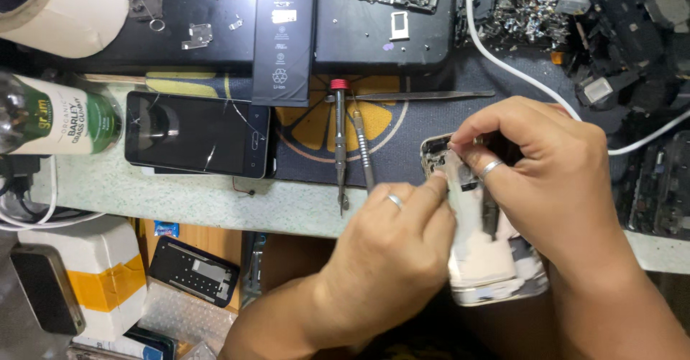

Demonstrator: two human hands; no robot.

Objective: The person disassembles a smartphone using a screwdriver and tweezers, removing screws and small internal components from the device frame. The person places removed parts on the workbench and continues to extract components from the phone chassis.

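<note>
The workbench [187,198] runs across the whole view, its pale speckled front edge cutting from left to right, with a dark mat [402,151] laid over its middle. At the far left corner sits a big roll of tape [65,11], and just below it a bottle with a green and white label [57,119] lies on its side along the left edge. Beside the bottle, near the front edge, a black phone with a cracked screen [198,134] lies flat. A long black battery [282,37] stretches from the far edge down towards that phone.

Over the front edge, right of centre, the person holds an opened phone body [481,259], pale inside, tilted with its top end towards the mat. The right hand [553,180] curls over its upper part, thumb and forefinger pressed together in a pinch at the top rim; what they pinch is too small to tell. The left hand [392,252] grips the body from the left, fingers closed against its side, forefinger laid on the inside.

On the mat near the middle lie a red-capped screwdriver [339,144] and a slimmer grey one [363,151], side by side; tweezers [424,95] lie crosswise just beyond them. A white cable [517,72] loops in from the far right corner, past a heap of metal scraps [528,4].
</note>
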